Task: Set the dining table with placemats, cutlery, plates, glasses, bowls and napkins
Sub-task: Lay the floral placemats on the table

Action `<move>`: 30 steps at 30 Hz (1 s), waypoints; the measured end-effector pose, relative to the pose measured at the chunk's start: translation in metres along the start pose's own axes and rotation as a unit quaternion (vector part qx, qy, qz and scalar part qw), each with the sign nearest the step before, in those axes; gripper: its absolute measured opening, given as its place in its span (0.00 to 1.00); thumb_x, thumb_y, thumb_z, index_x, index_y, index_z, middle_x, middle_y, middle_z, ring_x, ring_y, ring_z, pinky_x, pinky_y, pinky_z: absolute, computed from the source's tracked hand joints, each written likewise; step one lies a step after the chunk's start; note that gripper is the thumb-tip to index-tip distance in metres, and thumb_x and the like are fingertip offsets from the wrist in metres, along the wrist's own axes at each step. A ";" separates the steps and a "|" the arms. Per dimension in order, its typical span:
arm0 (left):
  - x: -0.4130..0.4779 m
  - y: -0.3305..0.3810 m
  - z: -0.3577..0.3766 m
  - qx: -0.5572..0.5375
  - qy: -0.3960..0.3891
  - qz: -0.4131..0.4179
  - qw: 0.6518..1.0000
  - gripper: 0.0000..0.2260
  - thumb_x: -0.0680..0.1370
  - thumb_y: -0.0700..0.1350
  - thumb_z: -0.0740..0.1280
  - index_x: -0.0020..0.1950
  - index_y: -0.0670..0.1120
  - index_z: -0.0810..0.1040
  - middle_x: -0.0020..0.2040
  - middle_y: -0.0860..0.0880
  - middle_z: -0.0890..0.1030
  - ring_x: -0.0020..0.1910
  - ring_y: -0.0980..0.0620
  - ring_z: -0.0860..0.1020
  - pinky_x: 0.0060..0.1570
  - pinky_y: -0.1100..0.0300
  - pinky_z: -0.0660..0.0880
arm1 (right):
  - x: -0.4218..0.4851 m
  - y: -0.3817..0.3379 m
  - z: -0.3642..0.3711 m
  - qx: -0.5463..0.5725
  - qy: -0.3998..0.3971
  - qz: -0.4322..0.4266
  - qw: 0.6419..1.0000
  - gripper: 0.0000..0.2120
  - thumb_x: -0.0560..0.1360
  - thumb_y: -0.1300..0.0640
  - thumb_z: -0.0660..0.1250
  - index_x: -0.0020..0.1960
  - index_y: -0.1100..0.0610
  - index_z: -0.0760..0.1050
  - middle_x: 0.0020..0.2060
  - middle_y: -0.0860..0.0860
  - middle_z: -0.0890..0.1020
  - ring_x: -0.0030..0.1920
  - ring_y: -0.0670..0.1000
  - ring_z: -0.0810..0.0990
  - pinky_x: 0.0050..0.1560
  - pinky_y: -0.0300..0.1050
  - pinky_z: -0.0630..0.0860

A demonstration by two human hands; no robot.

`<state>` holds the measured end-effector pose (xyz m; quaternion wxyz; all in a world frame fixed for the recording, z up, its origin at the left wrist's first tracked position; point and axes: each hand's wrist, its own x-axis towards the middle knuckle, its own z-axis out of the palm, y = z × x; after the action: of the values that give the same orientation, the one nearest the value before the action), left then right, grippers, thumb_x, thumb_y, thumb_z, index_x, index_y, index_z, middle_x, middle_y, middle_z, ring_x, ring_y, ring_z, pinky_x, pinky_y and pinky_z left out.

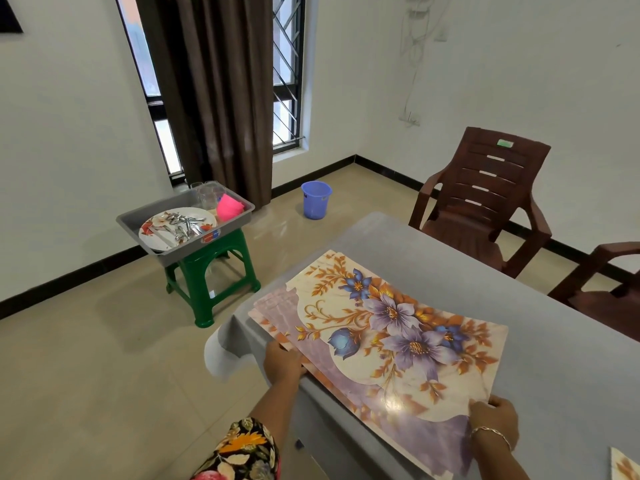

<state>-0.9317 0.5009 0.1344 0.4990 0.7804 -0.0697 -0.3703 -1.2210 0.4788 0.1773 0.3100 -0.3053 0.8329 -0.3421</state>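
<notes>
- Dining table [519, 289]: covered in a grey cloth and taken as the reference for every entry below.
- Stack of floral placemats [273, 308]: lay on the table at its near-left corner, the mats fanned slightly so their lilac edges showed one behind another.
- Top placemat [398, 327]: cream with purple and blue flowers and orange leaves. It was uppermost on the stack on the table and reached toward the table's near edge.
- Left hand [282, 362]: at the table's near-left edge, fingers curled round the near-left corner of the stack. A floral sleeve [242, 452] showed on the arm behind it.
- Right hand [495, 417]: at the table's near edge, thumb and fingers pinching the near-right corner of the top placemat. A thin bracelet [491, 433] sat on the wrist.
- Single placemat [627, 467]: only a corner was seen, on the table at its near-right end.
- Green stool [211, 271]: on the floor to the left of the table, apart from it.
- Grey tray [239, 216]: rested on the stool, left of and beyond the table.
- White flowered plate [152, 233]: in the tray, at the end nearer the table's near side.
- Steel cutlery [183, 226]: heaped on the plate.
- Clear glasses [207, 195]: upright in the tray's end farthest from the table.
- Pink bowls [228, 206]: nested in the tray beside the glasses.
- Blue bucket [316, 199]: on the floor beyond the table's far-left corner.
- Brown plastic chair [485, 199]: at the table's far side.
- Second brown chair [602, 289]: at the table's right side, partly cut off.
- Brown curtain [221, 91]: hung over a barred window on the wall well beyond the table.
</notes>
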 end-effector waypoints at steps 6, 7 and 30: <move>-0.014 0.016 -0.007 0.031 0.011 0.019 0.999 0.13 0.81 0.38 0.56 0.64 0.47 0.68 0.57 0.41 0.75 0.50 0.38 0.78 0.41 0.49 0.80 | -0.002 -0.001 0.001 0.016 -0.015 0.016 1.000 0.27 0.59 0.54 0.57 0.53 0.67 0.75 0.49 0.68 0.79 0.51 0.70 0.76 0.54 0.56 0.72; -0.011 0.016 -0.007 0.043 0.012 0.020 0.999 0.15 0.81 0.36 0.55 0.66 0.47 0.69 0.60 0.40 0.75 0.51 0.38 0.78 0.40 0.49 0.80 | 0.002 0.003 0.002 0.010 -0.020 0.017 1.000 0.29 0.57 0.54 0.56 0.53 0.67 0.76 0.48 0.68 0.79 0.50 0.69 0.76 0.53 0.55 0.72; -0.028 0.036 0.021 0.230 0.018 0.070 0.970 0.14 0.74 0.51 0.70 0.56 0.45 0.78 0.75 0.43 0.54 0.69 0.40 0.62 0.65 0.48 0.66 | 0.007 0.022 0.006 -0.057 -0.048 -0.013 0.997 0.11 0.73 0.67 0.63 0.55 0.69 0.73 0.53 0.68 0.78 0.54 0.68 0.75 0.55 0.57 0.70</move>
<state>-0.9562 0.4816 0.1739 0.3319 0.8739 -0.1987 -0.2943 -1.2279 0.4841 0.1546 0.3271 -0.3492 0.8312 -0.2833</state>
